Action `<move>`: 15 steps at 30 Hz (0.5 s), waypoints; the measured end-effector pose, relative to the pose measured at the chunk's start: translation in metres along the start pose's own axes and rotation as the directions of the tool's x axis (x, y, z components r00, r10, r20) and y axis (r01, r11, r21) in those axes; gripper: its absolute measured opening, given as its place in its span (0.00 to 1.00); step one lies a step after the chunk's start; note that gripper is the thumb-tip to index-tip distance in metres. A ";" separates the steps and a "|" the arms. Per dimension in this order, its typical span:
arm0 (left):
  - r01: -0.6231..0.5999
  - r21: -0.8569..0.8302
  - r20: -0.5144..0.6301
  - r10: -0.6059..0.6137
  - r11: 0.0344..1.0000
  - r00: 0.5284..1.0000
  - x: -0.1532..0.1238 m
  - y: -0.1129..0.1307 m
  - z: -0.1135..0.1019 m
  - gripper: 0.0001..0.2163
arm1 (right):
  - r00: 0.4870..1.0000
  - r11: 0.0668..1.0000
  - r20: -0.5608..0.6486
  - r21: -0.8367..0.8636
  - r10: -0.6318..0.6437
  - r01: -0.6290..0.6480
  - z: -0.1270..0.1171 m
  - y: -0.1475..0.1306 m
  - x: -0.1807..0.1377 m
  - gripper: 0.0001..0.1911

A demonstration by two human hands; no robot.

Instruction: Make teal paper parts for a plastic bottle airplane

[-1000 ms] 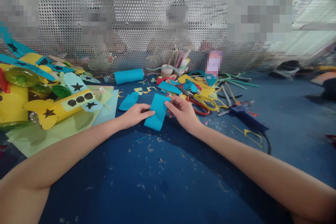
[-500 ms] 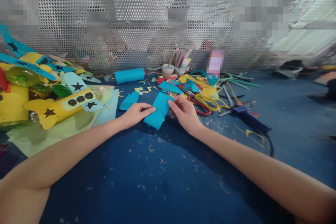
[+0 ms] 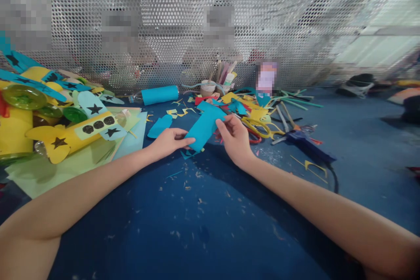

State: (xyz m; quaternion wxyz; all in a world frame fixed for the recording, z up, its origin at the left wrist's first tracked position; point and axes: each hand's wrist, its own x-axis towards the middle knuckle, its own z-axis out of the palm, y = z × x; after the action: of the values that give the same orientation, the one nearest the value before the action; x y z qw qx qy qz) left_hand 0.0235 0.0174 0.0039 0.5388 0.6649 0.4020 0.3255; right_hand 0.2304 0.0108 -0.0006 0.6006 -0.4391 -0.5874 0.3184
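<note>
A strip of blue paper (image 3: 204, 130) is held between my two hands just above the blue table, tilted up toward the right. My left hand (image 3: 169, 142) pinches its lower left edge between thumb and fingers. At its upper right edge, my right hand (image 3: 236, 140) grips it the same way. Beyond my left hand lies a rounded blue paper piece (image 3: 160, 126). Farther back rests a clear bottle wrapped in blue paper (image 3: 160, 95). Yellow-handled scissors (image 3: 257, 127) lie beyond my right hand, among paper scraps.
On the left, a yellow paper-covered bottle plane (image 3: 78, 133) lies on coloured sheets (image 3: 33, 175). A blue glue gun (image 3: 308, 146) with a cord is at the right. Cups of sticks (image 3: 208, 89) stand by the perforated metal wall (image 3: 170, 0). Small scraps dot the table (image 3: 157, 236).
The blue paper strip has been turned and now looks longer and flatter, its lower end no longer curling down. My left hand has shifted slightly down, and both hands still hold the strip.
</note>
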 end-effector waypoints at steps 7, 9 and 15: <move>0.023 -0.203 -0.100 -0.044 0.979 0.994 0.000 0.001 0.003 0.07 | 0.998 0.999 -0.056 0.020 0.030 -0.029 0.000 0.000 0.002 0.14; 0.014 -0.231 -0.120 -0.043 0.973 0.992 0.000 0.002 0.004 0.06 | 0.997 0.999 -0.066 0.026 0.039 -0.038 0.000 -0.001 0.002 0.15; 0.039 -0.211 -0.157 -0.074 0.977 0.985 -0.001 0.004 0.005 0.05 | 0.997 0.998 -0.062 0.049 0.040 -0.038 0.001 -0.003 0.002 0.16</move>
State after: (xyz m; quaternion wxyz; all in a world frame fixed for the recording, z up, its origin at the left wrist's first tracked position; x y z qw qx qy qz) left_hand 0.0285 0.0141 0.0062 0.5792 0.5646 0.4277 0.4036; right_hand 0.2294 0.0114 0.0025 0.6227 -0.4459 -0.5519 0.3299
